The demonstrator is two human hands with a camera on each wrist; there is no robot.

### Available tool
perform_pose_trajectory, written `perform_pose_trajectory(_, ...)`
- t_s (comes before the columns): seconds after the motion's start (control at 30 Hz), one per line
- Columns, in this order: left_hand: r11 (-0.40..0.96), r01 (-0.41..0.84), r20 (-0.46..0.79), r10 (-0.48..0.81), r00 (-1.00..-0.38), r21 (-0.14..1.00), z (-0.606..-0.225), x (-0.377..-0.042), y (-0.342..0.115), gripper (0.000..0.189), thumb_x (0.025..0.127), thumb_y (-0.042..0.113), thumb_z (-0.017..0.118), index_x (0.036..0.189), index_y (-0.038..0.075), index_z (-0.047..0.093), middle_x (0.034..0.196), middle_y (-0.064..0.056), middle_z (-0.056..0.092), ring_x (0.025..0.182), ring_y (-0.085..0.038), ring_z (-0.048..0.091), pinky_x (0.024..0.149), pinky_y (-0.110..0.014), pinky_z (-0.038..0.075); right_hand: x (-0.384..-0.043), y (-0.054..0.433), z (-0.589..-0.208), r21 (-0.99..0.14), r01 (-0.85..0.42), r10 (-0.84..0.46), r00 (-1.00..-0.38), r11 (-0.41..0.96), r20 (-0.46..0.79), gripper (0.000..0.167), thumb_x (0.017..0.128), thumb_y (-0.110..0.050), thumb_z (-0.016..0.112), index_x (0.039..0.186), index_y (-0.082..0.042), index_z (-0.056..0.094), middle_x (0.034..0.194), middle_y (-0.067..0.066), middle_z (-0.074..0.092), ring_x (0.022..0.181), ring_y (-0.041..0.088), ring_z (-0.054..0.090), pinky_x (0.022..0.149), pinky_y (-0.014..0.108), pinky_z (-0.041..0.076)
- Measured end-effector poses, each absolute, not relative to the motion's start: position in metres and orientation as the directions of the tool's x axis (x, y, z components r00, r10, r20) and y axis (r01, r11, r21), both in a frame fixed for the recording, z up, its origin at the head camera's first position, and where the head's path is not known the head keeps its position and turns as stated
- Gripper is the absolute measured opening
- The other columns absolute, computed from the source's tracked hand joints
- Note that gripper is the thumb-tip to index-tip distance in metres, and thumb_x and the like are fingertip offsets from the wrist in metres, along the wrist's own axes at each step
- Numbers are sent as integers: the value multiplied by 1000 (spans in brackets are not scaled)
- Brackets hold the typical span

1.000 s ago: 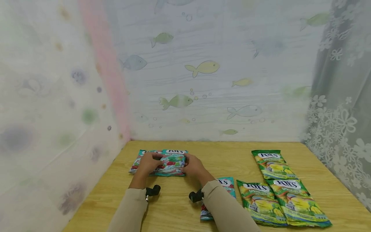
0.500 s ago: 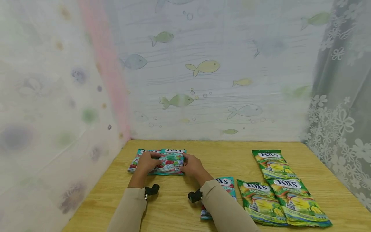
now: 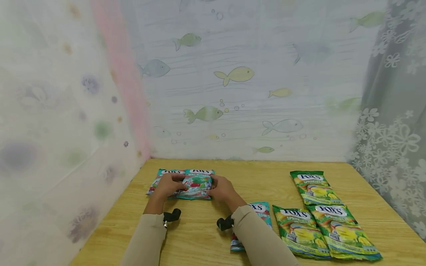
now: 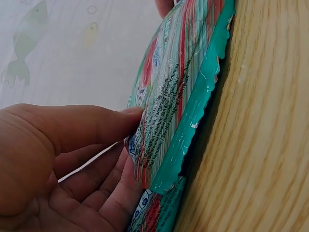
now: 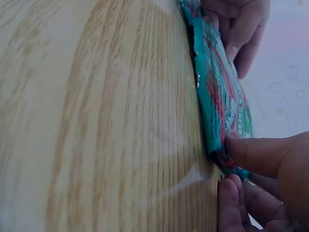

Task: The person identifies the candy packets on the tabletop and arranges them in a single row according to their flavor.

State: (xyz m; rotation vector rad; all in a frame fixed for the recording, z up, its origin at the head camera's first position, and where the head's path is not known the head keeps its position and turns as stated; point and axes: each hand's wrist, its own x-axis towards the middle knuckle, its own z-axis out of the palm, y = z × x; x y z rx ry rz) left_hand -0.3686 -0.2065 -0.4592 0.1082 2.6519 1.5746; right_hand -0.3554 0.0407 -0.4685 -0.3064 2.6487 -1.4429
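Observation:
A teal FOX'S mint candy bag [image 3: 198, 183] lies face up at the back left of the table, its left side near or over another teal candy bag [image 3: 161, 178]. My left hand [image 3: 167, 186] pinches its left edge, thumb on top, as the left wrist view shows, with the fingers partly hidden. At the opposite edge my right hand [image 3: 223, 188] holds the bag between thumb and fingers; in the right wrist view that thumb [image 5: 260, 153] presses the corner. The second bag is partly covered by my left hand.
A third teal bag [image 3: 261, 210] lies partly under my right forearm. Three green FOX'S bags stand out on the right: one at the back [image 3: 314, 188], two in front, left [image 3: 299, 231] and right [image 3: 342, 231]. Fabric-covered walls border the wooden table [image 3: 199, 236].
Both hands and the held candy bag have shifted slightly left since a second ago, mostly in the first half. Both hands keep their grip. The other bags stay put.

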Motion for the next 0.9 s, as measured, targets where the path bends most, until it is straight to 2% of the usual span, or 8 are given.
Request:
perform_pose_trajectory(0.1, 480, 29, -22, 101, -995, 877, -460, -369, -208, 51, 95, 8, 74, 144, 3, 60, 139, -21, 62, 123, -35, 61, 98, -49, 55, -356, 41, -469, -838, -126, -232, -973, 531, 0, 74, 95, -13, 76, 159, -6, 40, 138, 15, 64, 101, 23, 60, 81, 38, 47)
perform_pose_trajectory(0.2, 496, 26, -31, 106, -994, 868, -460, -370, -209, 52, 94, 9, 76, 144, 6, 61, 139, -20, 62, 125, -35, 60, 96, -47, 55, -356, 41, -469, -832, -129, -234, -972, 540, -1, 73, 96, -13, 76, 159, -6, 41, 140, 15, 63, 102, 21, 60, 82, 37, 48)
perform_pose_trajectory(0.4, 518, 59, -28, 158, -987, 854, -461, -372, -210, 54, 91, 8, 79, 143, 7, 63, 131, -18, 64, 116, -31, 61, 84, -40, 56, -355, 40, -470, -824, -142, -238, -971, 549, 9, 72, 96, -13, 76, 158, -5, 41, 135, 15, 65, 98, 22, 60, 79, 37, 47)
perform_pose_trajectory(0.63, 532, 95, -18, 203, -979, 841, -459, -371, -209, 58, 90, 8, 80, 144, 4, 60, 132, -19, 63, 116, -32, 59, 85, -40, 56, -357, 37, -473, -802, -159, -218, -975, 575, 37, 70, 95, -15, 76, 157, -7, 44, 134, 16, 65, 114, 28, 64, 91, 44, 56)
perform_pose_trajectory(0.8, 537, 82, -25, 188, -982, 839, -458, -372, -209, 58, 90, 8, 80, 145, 6, 60, 133, -17, 63, 117, -31, 59, 85, -39, 55, -358, 35, -474, -799, -153, -198, -979, 581, 44, 69, 95, -14, 77, 156, -6, 46, 124, 14, 68, 106, 26, 64, 87, 43, 55)
perform_pose_trajectory(0.9, 544, 80, -26, 183, -983, 835, -458, -372, -209, 59, 90, 9, 80, 146, 7, 60, 133, -17, 62, 117, -31, 58, 83, -38, 55, -358, 35, -473, -809, -145, -194, -980, 570, 39, 69, 94, -13, 77, 156, -5, 46, 127, 16, 67, 110, 28, 65, 89, 44, 56)
